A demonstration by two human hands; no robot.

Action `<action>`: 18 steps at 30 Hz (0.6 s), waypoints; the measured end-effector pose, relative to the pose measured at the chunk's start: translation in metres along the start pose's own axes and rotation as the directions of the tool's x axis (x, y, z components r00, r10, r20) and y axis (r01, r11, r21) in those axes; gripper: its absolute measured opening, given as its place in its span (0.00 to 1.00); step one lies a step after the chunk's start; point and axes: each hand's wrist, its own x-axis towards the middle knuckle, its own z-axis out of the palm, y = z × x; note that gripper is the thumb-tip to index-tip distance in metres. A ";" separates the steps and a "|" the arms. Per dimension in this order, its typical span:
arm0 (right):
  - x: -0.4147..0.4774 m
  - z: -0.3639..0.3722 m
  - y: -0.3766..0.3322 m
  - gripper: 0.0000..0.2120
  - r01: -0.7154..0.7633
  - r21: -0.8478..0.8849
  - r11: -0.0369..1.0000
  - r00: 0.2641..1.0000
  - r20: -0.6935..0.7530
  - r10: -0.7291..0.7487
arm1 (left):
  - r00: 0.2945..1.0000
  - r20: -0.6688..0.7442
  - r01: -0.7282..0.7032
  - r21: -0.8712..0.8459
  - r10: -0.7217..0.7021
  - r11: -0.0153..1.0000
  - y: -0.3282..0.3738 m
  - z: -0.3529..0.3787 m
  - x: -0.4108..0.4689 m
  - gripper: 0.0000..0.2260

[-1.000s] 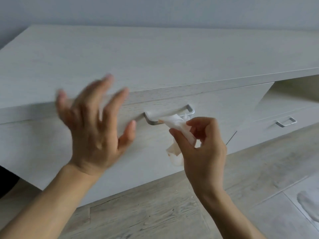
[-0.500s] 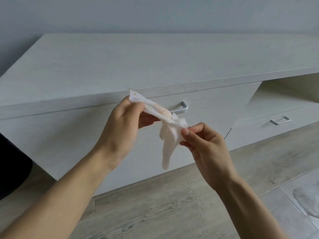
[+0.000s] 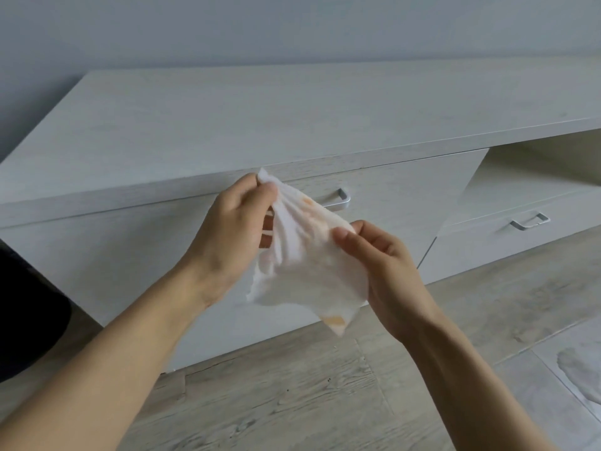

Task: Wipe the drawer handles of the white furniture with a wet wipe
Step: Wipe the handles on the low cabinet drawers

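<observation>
- Your left hand (image 3: 227,236) and right hand (image 3: 387,265) now both hold the wet wipe (image 3: 305,275) in the middle of the frame; a second ago only the right had it, pressed to a handle, while the left hung open in the air
- Left fingers and thumb are pinched together on the wipe's top corner; right thumb and fingers pinch its right edge, the rest hanging loose between them
- The wipe is off the furniture and pulled open, with orange-brown marks showing, so you look to be hunting a clean patch before wiping again
- Just behind the wipe, centre frame, the near handle (image 3: 340,200) shows only its right end and nothing touches it; whether it is fully clean I cannot tell
- Further off at the right of the frame, the second handle (image 3: 530,221) sits on a lower drawer, likely your next stop
- Count: two hands, one wipe, two handles and two drawer fronts on one white furniture (image 3: 260,118)
</observation>
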 end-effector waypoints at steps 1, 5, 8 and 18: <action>0.000 0.000 -0.002 0.10 -0.001 0.015 1.000 1.000 -0.020 0.002 | 0.999 -0.039 -0.013 0.085 0.017 0.996 -0.003 0.000 0.001 0.13; 0.002 0.003 -0.006 0.12 0.013 -0.003 1.000 0.995 -0.100 -0.013 | 0.983 -0.180 0.024 0.328 0.037 0.944 -0.009 0.002 -0.001 0.15; 0.005 0.002 -0.002 0.23 -0.047 -0.102 0.994 0.985 -0.168 0.029 | 0.982 -0.123 0.163 0.198 -0.140 0.967 -0.011 0.002 0.000 0.22; -0.003 -0.025 -0.027 0.17 0.013 -0.632 0.775 0.987 0.132 0.091 | 0.964 0.188 0.044 0.582 -0.187 0.812 -0.005 -0.011 -0.008 0.08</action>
